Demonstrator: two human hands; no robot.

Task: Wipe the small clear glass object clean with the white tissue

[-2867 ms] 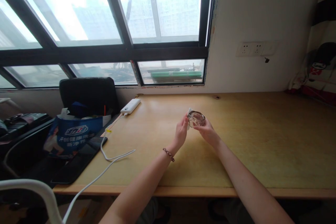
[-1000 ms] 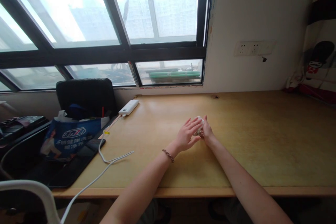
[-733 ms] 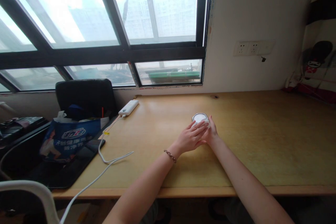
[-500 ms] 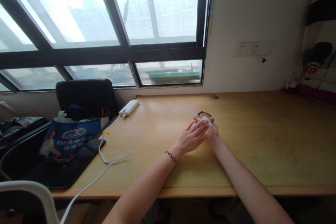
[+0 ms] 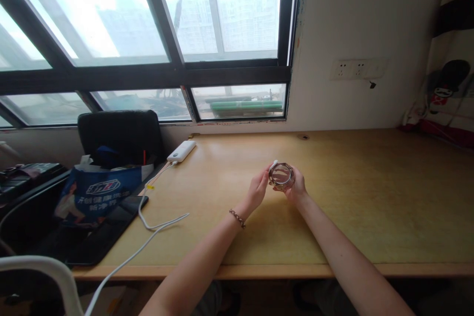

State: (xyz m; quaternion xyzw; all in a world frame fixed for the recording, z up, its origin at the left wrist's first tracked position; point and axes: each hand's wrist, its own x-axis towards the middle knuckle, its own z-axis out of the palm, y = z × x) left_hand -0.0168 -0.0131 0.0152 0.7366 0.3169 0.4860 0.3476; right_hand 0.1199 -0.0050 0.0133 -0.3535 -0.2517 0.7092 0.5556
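A round, brownish see-through glass dish (image 5: pixel 281 176) with a faceted rim is held above the table, its round face turned towards me. My right hand (image 5: pixel 298 190) grips it from the right and below, fingers partly hidden behind the glass. At the left rim is my left hand (image 5: pixel 256 191), its fingers closed around a white tissue (image 5: pixel 274 163). Only a small bit of that tissue shows, at the dish's upper left edge. A beaded bracelet (image 5: pixel 237 218) circles my left wrist.
Both forearms reach over a wooden table (image 5: pixel 370 197). A white power bank (image 5: pixel 181 151) lies at its left back, with a white cable (image 5: pixel 155 229) running off the front edge. Left stand a black chair (image 5: pixel 120 131) and a blue bag (image 5: pixel 103 192). Behind are a window and wall sockets (image 5: pixel 358 69).
My left hand has moved from across the front of the glass dish to its left side, taking the tissue along. The dish's round face now shows.
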